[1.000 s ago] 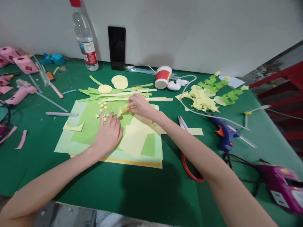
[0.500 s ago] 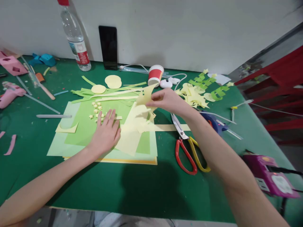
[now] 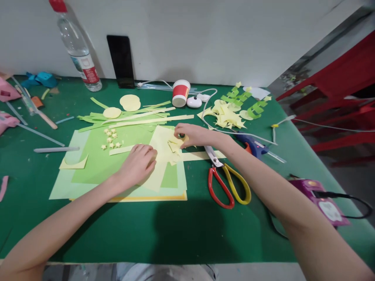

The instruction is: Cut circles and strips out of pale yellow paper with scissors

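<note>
My left hand (image 3: 138, 162) lies with fingers curled on the yellow paper sheets (image 3: 159, 168) stacked over green sheets (image 3: 96, 160) on the green table. My right hand (image 3: 191, 134) pinches a small scrap of yellow paper (image 3: 175, 143) just above the right part of the stack. Several tiny yellow paper stars (image 3: 110, 138) sit on the green sheet to the left of my left hand. Long yellow and green paper strips (image 3: 137, 116) lie behind the stack. Red and yellow handled scissors (image 3: 225, 183) rest just right of the stack, under my right forearm.
A water bottle (image 3: 76, 48), a black phone (image 3: 119, 60) and a red paper cup (image 3: 179, 93) stand at the back. A blue glue gun (image 3: 252, 144), yellow star cutouts (image 3: 227, 116) and a purple device (image 3: 322, 201) are at the right. Pink items (image 3: 6, 117) lie at the left.
My right hand came down from holding a yellow scrap up in the air to the stack's right part. My left hand's fingers went from flat to curled. The view shifted right.
</note>
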`<state>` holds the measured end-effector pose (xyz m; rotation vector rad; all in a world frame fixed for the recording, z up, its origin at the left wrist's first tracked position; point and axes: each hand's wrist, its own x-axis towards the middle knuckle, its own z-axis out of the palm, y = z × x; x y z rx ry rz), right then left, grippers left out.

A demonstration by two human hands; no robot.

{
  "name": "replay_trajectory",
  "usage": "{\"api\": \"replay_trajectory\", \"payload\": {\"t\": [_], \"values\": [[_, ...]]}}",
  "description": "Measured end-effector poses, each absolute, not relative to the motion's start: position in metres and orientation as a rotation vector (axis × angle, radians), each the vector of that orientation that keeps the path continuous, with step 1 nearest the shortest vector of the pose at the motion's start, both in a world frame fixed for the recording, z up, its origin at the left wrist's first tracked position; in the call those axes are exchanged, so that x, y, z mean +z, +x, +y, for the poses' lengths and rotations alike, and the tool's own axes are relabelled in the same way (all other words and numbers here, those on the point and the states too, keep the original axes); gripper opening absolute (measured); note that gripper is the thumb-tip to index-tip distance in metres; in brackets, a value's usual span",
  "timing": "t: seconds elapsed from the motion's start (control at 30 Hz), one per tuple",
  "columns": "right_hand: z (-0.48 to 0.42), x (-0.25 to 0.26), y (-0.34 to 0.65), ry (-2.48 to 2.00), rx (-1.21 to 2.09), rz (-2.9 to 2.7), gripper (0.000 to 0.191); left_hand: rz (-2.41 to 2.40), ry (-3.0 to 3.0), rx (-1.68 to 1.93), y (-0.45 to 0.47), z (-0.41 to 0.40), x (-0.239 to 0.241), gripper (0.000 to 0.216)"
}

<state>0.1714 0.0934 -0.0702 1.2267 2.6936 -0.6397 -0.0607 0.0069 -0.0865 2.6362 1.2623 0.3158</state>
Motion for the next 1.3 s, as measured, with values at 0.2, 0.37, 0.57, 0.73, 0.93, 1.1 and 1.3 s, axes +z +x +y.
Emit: {"api": "replay_trajectory", "payload": {"t": [0.2, 0.37, 0.57, 0.73, 0.93, 1.1, 1.3], "values": [[0.096, -0.069, 0.172, 1.227, -0.677, 2.583, 0.027, 1.279, 2.613, 0.359, -0.06, 0.006, -0.094, 0.027], [0.093, -0.069, 0.176, 1.235, -0.723, 2.632, 0.027, 1.271, 2.608, 0.378, -0.058, 0.006, -0.097, 0.028], [0.097, -0.059, 0.194, 1.638, -0.745, 2.792, 0.024, 1.285, 2.551, 0.393, -0.058, 0.006, -0.097, 0.027], [0.074, -0.049, 0.199, 1.719, -0.951, 2.813, 0.028, 1.322, 2.46, 0.369, -0.058, 0.011, -0.093, 0.024], [0.031, -0.071, 0.168, 1.548, -0.995, 2.635, 0.022, 1.347, 2.344, 0.293, -0.058, 0.019, -0.087, 0.018], [0.017, -0.086, 0.152, 1.587, -0.853, 2.589, 0.028, 1.356, 2.281, 0.245, -0.056, 0.025, -0.08, 0.016], [0.019, -0.082, 0.151, 1.398, -0.794, 2.628, 0.028, 1.388, 2.24, 0.22, -0.051, 0.028, -0.073, 0.009]]}}
